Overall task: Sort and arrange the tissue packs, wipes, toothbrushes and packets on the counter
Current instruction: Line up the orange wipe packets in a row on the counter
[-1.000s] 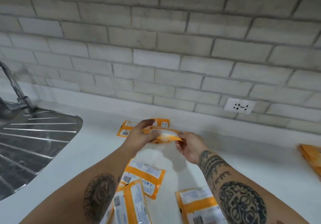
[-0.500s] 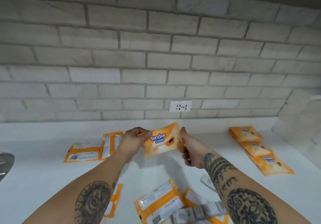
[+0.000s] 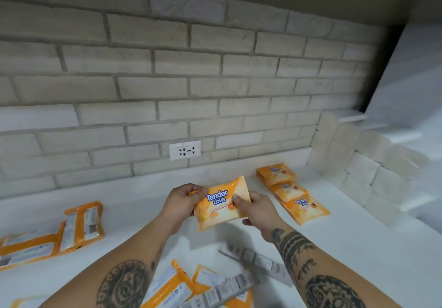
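Held wipes pack (image 3: 221, 203) moved right, nearer pack row (image 3: 290, 193).

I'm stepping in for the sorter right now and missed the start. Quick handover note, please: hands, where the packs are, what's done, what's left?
Left hand: grips the orange Tender Love pack by its left edge, above the counter.
Right hand: pinches the same pack's right side.
Done: three matching packs lie face up in an overlapping row at the right.
Left: place the held pack, likely with that row; sort the face-down packs at the left and the near pile, which includes blurred grey strip packets.
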Demonstrator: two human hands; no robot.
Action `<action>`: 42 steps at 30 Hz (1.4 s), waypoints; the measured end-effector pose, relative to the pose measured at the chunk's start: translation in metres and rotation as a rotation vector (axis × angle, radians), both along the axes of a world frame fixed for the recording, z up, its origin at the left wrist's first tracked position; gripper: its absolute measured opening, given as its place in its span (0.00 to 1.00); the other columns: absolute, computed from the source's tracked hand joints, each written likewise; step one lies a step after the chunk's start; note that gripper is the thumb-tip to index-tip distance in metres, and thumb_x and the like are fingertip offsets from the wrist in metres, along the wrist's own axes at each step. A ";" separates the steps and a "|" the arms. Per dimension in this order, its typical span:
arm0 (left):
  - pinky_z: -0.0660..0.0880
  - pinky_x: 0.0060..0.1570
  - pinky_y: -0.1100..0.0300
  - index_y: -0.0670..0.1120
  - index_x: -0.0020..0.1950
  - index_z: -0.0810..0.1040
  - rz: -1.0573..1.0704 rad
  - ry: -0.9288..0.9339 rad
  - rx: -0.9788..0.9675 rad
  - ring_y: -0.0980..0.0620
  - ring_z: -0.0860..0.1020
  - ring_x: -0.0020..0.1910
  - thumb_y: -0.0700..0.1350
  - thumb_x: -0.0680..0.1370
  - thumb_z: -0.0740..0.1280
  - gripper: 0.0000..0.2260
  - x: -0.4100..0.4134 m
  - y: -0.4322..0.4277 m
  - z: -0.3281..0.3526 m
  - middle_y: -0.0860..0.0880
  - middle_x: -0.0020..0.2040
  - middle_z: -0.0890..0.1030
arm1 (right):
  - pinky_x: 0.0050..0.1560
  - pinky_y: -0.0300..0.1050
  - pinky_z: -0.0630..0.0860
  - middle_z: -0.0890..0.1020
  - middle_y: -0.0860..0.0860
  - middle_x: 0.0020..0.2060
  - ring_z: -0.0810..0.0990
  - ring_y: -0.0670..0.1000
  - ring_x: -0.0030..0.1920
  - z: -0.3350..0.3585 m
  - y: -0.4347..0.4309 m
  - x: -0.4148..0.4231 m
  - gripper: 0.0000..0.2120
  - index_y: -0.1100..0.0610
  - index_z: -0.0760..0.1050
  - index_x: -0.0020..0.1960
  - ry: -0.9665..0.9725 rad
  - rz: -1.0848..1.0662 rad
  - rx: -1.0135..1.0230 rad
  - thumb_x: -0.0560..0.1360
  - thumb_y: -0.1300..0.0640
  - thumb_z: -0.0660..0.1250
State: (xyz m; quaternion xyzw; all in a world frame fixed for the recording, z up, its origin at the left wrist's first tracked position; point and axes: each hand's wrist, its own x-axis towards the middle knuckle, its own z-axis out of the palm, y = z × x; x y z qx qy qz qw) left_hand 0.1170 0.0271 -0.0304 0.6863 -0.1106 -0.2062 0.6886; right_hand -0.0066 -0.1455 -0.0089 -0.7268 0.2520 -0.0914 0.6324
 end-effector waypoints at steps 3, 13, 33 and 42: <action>0.79 0.32 0.60 0.46 0.56 0.82 -0.029 0.032 0.002 0.53 0.82 0.33 0.45 0.78 0.74 0.08 -0.007 -0.034 0.000 0.44 0.46 0.85 | 0.41 0.45 0.79 0.87 0.52 0.45 0.83 0.51 0.42 -0.009 -0.032 -0.002 0.07 0.56 0.81 0.52 -0.013 -0.072 0.063 0.80 0.53 0.70; 0.83 0.43 0.50 0.50 0.74 0.65 -0.130 0.091 0.135 0.45 0.86 0.48 0.39 0.76 0.75 0.31 -0.015 -0.164 -0.026 0.44 0.55 0.85 | 0.39 0.44 0.81 0.86 0.53 0.49 0.85 0.52 0.44 -0.044 -0.164 -0.003 0.08 0.55 0.80 0.55 -0.014 -0.193 0.128 0.80 0.52 0.69; 0.74 0.61 0.60 0.51 0.75 0.72 -0.231 -0.375 0.749 0.48 0.78 0.65 0.43 0.73 0.73 0.30 0.011 -0.365 -0.081 0.49 0.70 0.77 | 0.63 0.34 0.66 0.61 0.47 0.77 0.71 0.45 0.63 -0.105 -0.349 0.045 0.21 0.52 0.75 0.69 0.109 0.070 -0.523 0.78 0.55 0.72; 0.69 0.70 0.49 0.57 0.76 0.69 -0.166 -0.443 0.905 0.45 0.64 0.75 0.55 0.76 0.68 0.27 0.006 -0.373 -0.096 0.49 0.78 0.58 | 0.71 0.55 0.57 0.65 0.39 0.77 0.55 0.49 0.79 -0.132 -0.353 0.052 0.21 0.42 0.64 0.77 0.286 0.132 -0.921 0.85 0.46 0.52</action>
